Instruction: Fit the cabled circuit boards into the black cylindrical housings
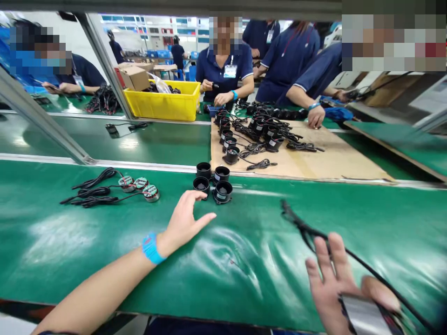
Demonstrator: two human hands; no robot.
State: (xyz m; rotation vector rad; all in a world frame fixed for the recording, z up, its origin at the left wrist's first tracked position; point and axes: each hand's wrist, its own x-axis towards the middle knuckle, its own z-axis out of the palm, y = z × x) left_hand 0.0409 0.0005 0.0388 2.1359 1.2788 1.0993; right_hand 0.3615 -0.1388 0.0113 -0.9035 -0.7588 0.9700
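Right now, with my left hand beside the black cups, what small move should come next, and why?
I'd probably close your left hand on the near-left cup: its fingers are spread right by that cup, while your right hand already holds a metal part, so the left seems the free one.

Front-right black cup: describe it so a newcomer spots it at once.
On the green bench, find four black cups clustered by the left hand. The front-right cup sits lowest in the picture; the fingertips overlap its left neighbour instead.
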